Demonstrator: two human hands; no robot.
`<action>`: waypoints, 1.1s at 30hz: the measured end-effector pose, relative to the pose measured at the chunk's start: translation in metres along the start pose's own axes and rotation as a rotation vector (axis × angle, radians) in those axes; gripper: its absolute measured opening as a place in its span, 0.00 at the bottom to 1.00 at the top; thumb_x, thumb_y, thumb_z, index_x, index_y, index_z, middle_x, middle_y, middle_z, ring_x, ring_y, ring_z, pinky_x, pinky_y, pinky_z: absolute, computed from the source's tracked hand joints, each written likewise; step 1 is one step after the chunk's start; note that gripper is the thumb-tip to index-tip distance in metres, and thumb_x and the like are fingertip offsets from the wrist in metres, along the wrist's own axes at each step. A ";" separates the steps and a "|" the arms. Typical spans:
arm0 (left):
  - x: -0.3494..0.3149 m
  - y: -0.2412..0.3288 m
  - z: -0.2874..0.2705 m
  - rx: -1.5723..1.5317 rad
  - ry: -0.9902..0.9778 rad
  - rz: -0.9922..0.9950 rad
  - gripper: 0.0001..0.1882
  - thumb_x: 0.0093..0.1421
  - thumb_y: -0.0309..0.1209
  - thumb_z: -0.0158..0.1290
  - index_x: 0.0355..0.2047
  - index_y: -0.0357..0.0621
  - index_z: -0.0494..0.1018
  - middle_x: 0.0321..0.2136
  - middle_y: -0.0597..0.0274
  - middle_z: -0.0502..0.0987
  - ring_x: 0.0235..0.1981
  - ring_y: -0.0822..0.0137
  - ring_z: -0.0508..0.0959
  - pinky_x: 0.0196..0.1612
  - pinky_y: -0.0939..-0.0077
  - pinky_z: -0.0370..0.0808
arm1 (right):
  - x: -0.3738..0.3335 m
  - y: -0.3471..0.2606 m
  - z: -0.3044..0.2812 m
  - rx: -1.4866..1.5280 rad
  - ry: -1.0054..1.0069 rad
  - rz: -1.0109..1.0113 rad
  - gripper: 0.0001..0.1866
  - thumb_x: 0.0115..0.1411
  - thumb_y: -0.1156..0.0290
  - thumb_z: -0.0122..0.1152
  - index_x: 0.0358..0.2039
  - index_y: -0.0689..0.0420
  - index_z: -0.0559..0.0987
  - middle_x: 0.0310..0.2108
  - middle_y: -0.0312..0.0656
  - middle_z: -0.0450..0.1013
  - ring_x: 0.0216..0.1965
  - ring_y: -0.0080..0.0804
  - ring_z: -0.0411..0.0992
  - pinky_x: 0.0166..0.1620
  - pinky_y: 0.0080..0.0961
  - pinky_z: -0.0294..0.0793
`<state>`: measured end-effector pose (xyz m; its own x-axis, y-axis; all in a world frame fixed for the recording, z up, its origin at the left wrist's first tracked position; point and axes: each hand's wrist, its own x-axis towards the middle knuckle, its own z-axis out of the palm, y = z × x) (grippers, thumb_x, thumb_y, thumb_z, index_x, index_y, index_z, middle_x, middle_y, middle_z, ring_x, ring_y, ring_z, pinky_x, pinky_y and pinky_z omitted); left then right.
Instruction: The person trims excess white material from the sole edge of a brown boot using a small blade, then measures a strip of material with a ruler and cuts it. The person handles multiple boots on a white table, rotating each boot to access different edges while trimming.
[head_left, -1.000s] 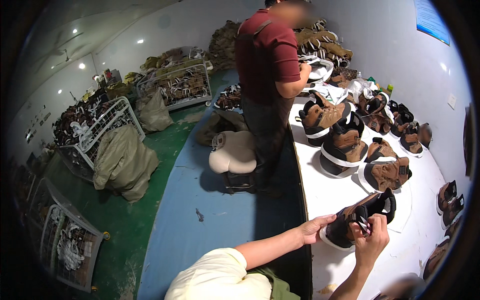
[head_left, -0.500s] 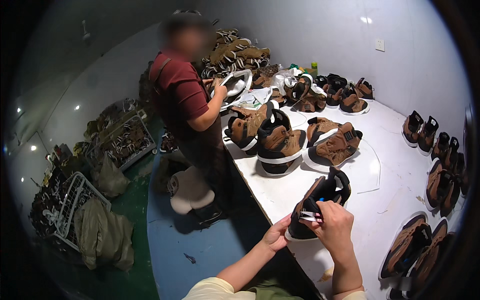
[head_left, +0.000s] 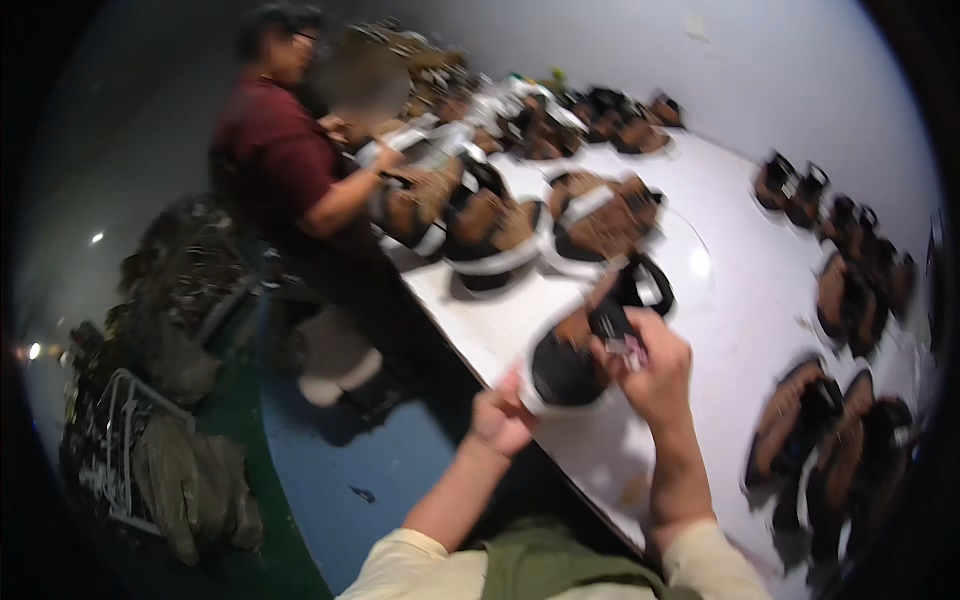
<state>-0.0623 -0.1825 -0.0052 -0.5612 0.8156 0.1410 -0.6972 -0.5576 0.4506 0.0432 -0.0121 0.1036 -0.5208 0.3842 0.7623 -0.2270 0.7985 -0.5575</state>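
Observation:
A brown and black shoe with a white sole is in front of me at the table's near edge, its black toe toward me. My left hand grips the sole at the toe, fingers closed around its edge. My right hand is closed on small silvery thread snips, blurred by motion, held over the shoe's upper near the tongue. The collar opening points away from me. Whether the blades touch the shoe I cannot tell.
Beyond the shoe, several similar shoes stand on the white table. More shoes line its right side. A co-worker in a dark red shirt stands at the left edge, handling a whitish item. A stool and wire rack are left.
The view has shifted and blurred. The shoe's black toe now shows more fully, and the snips have moved from near the toe up toward the tongue. Both hands keep their hold.

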 end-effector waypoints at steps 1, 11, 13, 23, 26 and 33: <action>-0.005 0.003 0.020 0.002 0.048 0.028 0.37 0.55 0.34 0.54 0.63 0.35 0.54 0.56 0.48 0.67 0.57 0.55 0.69 0.62 0.59 0.64 | 0.001 0.002 -0.003 0.068 -0.012 0.084 0.15 0.48 0.68 0.71 0.33 0.60 0.77 0.27 0.46 0.74 0.25 0.42 0.75 0.29 0.30 0.74; -0.003 -0.008 0.089 0.424 0.106 0.168 0.38 0.51 0.23 0.60 0.61 0.34 0.55 0.53 0.54 0.70 0.54 0.63 0.72 0.59 0.68 0.67 | 0.000 0.010 -0.019 0.273 0.057 0.223 0.16 0.52 0.64 0.72 0.33 0.61 0.77 0.25 0.40 0.75 0.24 0.26 0.75 0.29 0.21 0.73; -0.008 -0.012 0.091 0.511 0.079 0.235 0.38 0.51 0.22 0.60 0.60 0.33 0.56 0.53 0.54 0.70 0.54 0.62 0.72 0.59 0.67 0.66 | -0.002 0.009 -0.020 0.302 0.051 0.253 0.16 0.52 0.64 0.72 0.33 0.61 0.77 0.25 0.40 0.75 0.24 0.26 0.74 0.29 0.21 0.73; -0.031 -0.012 0.110 0.441 -0.106 0.211 0.33 0.60 0.38 0.51 0.62 0.34 0.55 0.56 0.52 0.68 0.56 0.59 0.70 0.59 0.64 0.66 | -0.008 -0.006 -0.039 0.504 0.052 0.214 0.15 0.52 0.65 0.72 0.33 0.61 0.77 0.24 0.37 0.74 0.23 0.20 0.70 0.28 0.18 0.70; -0.034 -0.007 0.118 0.397 0.142 0.090 0.31 0.64 0.47 0.43 0.60 0.38 0.60 0.56 0.56 0.69 0.56 0.60 0.71 0.59 0.62 0.67 | -0.008 -0.012 -0.044 0.498 0.082 0.039 0.15 0.51 0.67 0.72 0.32 0.62 0.77 0.24 0.37 0.74 0.24 0.21 0.71 0.29 0.18 0.71; -0.024 -0.003 0.098 0.131 0.112 -0.047 0.28 0.59 0.38 0.51 0.57 0.37 0.64 0.52 0.51 0.73 0.55 0.53 0.72 0.62 0.53 0.62 | -0.008 -0.017 -0.050 0.277 0.091 -0.284 0.15 0.46 0.73 0.71 0.33 0.62 0.76 0.27 0.42 0.72 0.25 0.32 0.74 0.28 0.23 0.73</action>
<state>-0.0028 -0.1855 0.0760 -0.5809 0.8137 0.0211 -0.6636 -0.4884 0.5666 0.0921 -0.0059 0.1235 -0.3334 0.2159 0.9177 -0.5705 0.7288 -0.3787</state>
